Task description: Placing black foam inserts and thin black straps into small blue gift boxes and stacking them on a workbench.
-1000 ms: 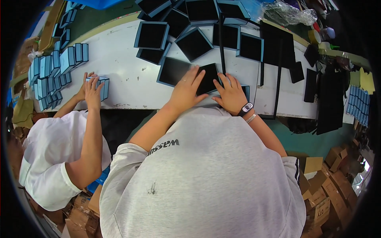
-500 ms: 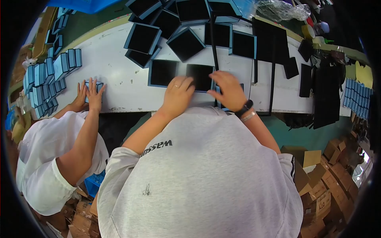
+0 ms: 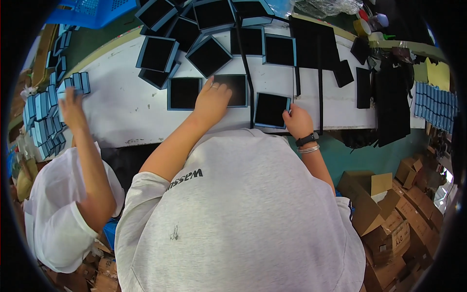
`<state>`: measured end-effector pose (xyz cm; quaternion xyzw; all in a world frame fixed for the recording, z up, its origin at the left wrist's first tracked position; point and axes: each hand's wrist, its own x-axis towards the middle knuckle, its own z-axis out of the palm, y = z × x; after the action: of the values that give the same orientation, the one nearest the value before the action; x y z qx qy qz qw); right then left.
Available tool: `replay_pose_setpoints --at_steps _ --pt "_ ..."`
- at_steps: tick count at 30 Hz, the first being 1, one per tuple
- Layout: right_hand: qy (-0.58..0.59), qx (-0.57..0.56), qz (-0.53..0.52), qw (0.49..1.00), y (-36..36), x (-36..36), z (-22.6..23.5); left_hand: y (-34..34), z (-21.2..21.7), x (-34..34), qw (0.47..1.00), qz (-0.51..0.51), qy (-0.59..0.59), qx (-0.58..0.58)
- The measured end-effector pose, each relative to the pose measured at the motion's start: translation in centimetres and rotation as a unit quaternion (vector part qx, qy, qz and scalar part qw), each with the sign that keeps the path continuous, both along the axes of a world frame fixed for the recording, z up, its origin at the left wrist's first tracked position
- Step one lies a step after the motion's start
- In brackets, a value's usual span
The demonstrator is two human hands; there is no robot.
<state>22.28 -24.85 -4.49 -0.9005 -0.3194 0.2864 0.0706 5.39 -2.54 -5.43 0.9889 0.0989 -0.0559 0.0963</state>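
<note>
In front of me lie two shallow blue-edged boxes with black faces, side by side. My left hand [image 3: 213,101] has its fingers bent and close together over the left part of the right-hand box [image 3: 236,91]. The left-hand box [image 3: 184,94] lies just beside that hand. Nearer the table's front edge, my right hand [image 3: 298,120] grips the right side of another blue-edged black box [image 3: 271,110], thumb on top. Its remaining fingers are partly hidden. A thin black strip [image 3: 247,73] runs between this box and the one under my left hand.
Several similar boxes [image 3: 209,56] pile up at the back. Black sheets [image 3: 316,46] and a black strip [image 3: 320,87] lie right of them. On the left, a co-worker's blurred hand [image 3: 73,107] reaches to stacked blue boxes [image 3: 44,107]. Cardboard cartons [image 3: 389,219] stand at lower right.
My right hand has left the box near my left hand, moved right and nearer, and taken hold of another box's side. The co-worker's hand has moved to the stack. The view has shifted slightly.
</note>
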Motion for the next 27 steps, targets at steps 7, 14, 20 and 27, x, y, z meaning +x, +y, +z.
replay_pose_setpoints --at_steps 7,14,20,27 --pt "-0.009 0.104 -0.091 0.990 2.9 -0.4 6.7 -1.1 0.6 -1.6 0.996 -0.002 -0.080 -0.039" --pt "0.134 0.189 -0.131 0.964 5.3 -1.1 7.1 -0.3 5.3 -7.4 0.969 0.062 -0.194 -0.141" --pt "0.332 0.193 -0.122 0.915 8.2 -2.0 4.8 -0.3 5.9 -17.9 0.916 0.282 -0.275 -0.073" --pt "0.286 -0.001 0.152 0.946 13.5 -4.2 -1.3 2.0 0.1 -23.2 0.861 0.454 -0.229 0.015"
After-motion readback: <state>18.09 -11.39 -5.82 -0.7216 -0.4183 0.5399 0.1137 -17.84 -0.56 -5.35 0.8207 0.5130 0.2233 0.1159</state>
